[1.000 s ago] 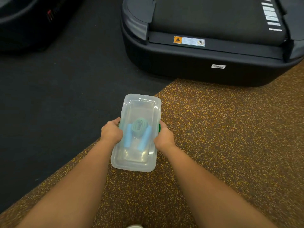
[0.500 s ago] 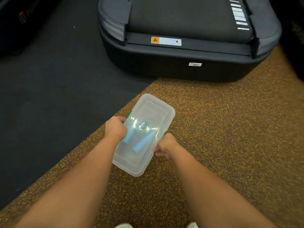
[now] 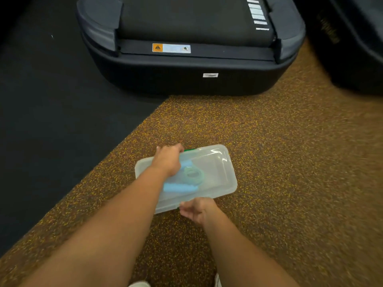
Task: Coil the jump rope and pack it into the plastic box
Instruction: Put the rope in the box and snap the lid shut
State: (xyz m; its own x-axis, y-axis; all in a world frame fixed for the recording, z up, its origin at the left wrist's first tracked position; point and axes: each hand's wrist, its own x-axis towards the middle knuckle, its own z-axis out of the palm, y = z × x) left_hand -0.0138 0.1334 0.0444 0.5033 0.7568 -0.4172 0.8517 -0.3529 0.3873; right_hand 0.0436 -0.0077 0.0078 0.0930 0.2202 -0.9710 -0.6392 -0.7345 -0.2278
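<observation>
A clear plastic box (image 3: 219, 172) with its lid on lies crosswise in front of me, above the speckled brown floor. Through the lid I see the coiled pale green jump rope (image 3: 193, 174) and its light blue handles (image 3: 178, 187). My left hand (image 3: 168, 160) grips the box's far long side, beside a green latch (image 3: 189, 150). At the near long side my right hand (image 3: 198, 209) holds the edge with curled fingers.
The rear end of a black treadmill (image 3: 186, 65) stands straight ahead. Another dark machine (image 3: 356, 48) fills the upper right corner. Black matting (image 3: 51, 110) covers the floor on the left, speckled brown flooring (image 3: 290, 162) the right. My shoe tips show at the bottom edge.
The box has turned clockwise from lengthwise to crosswise between my hands. My left hand went to the far side, my right hand to the near side. The view has shifted closer to the treadmill.
</observation>
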